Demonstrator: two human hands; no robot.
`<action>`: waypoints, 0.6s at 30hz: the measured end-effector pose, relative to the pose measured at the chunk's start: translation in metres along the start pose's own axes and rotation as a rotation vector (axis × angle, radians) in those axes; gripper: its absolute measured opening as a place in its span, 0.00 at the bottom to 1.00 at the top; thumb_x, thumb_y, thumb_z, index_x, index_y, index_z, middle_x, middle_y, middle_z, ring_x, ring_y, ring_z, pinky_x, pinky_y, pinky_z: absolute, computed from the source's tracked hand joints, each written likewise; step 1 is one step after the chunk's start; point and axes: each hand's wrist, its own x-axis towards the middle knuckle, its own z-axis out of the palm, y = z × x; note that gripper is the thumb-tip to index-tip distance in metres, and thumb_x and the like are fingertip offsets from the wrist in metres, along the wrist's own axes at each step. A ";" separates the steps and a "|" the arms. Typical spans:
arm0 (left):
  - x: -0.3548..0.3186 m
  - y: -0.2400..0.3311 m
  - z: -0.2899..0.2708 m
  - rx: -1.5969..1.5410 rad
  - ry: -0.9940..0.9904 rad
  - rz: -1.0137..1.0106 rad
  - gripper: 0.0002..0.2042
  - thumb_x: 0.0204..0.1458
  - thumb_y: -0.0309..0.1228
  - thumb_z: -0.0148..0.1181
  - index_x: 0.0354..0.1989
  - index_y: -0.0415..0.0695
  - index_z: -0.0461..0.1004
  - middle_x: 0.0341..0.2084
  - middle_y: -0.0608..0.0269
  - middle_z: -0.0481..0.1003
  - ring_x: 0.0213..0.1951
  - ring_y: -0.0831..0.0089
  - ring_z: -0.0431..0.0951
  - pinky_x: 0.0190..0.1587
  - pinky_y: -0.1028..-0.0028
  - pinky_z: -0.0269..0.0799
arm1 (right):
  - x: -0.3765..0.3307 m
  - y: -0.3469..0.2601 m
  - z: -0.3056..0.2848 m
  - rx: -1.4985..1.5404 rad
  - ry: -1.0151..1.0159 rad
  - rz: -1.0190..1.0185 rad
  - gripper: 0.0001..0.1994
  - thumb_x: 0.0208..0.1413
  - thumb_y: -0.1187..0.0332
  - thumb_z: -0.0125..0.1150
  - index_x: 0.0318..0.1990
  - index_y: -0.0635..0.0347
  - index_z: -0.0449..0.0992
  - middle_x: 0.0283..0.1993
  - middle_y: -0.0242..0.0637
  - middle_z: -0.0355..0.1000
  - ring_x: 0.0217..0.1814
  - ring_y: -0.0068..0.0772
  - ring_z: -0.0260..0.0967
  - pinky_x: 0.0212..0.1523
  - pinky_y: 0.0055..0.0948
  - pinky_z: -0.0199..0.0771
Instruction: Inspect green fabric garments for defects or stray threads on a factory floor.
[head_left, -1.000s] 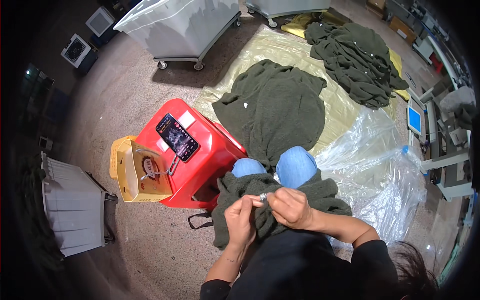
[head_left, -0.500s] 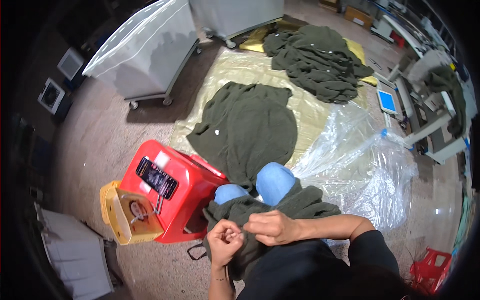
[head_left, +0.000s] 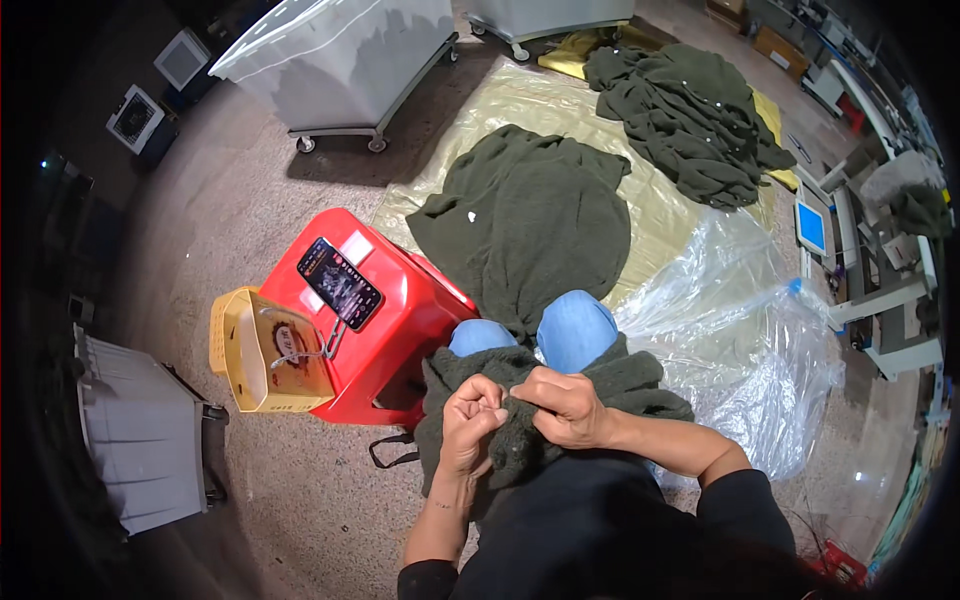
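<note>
A dark green knitted garment (head_left: 620, 385) lies across my lap, over my blue-jeaned knees (head_left: 572, 328). My left hand (head_left: 470, 418) pinches its fabric with the fingers closed. Close beside it, my right hand (head_left: 568, 408) grips a fold of the same garment. The two hands nearly touch. Anything small held between the fingers is hidden.
A red plastic stool (head_left: 390, 330) with a phone (head_left: 341, 283) on it stands at my left, a yellow basket (head_left: 262, 352) beside it. More green garments (head_left: 540, 215) lie on a yellow sheet (head_left: 520, 100), another pile (head_left: 690, 120) farther back. Clear plastic bag (head_left: 760, 340) at right; grey wheeled bins (head_left: 340, 60) behind.
The camera view has shifted a little. Both hands stay on the garment in my lap, working close together; my left hand's fingers have curled tighter.
</note>
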 end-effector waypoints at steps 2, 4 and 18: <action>0.000 0.002 0.004 0.004 -0.029 0.008 0.08 0.45 0.19 0.62 0.30 0.42 0.68 0.27 0.73 0.67 0.27 0.87 0.66 0.30 0.83 0.60 | 0.003 0.003 -0.010 0.009 -0.107 -0.034 0.22 0.35 0.84 0.54 0.45 0.67 0.73 0.36 0.43 0.68 0.35 0.42 0.69 0.33 0.33 0.70; -0.008 0.010 0.005 0.293 -0.077 0.071 0.08 0.45 0.20 0.62 0.30 0.41 0.69 0.27 0.71 0.69 0.29 0.85 0.69 0.32 0.83 0.63 | 0.014 -0.001 -0.034 0.053 -0.344 0.128 0.31 0.39 0.76 0.62 0.57 0.65 0.64 0.48 0.45 0.65 0.46 0.44 0.68 0.43 0.37 0.71; -0.038 0.058 0.002 0.585 0.255 0.353 0.04 0.53 0.20 0.58 0.36 0.37 0.71 0.31 0.57 0.75 0.32 0.73 0.76 0.37 0.74 0.75 | 0.231 -0.005 -0.433 -1.491 0.617 0.352 0.16 0.44 0.66 0.54 0.42 0.51 0.79 0.41 0.48 0.76 0.45 0.53 0.73 0.42 0.38 0.73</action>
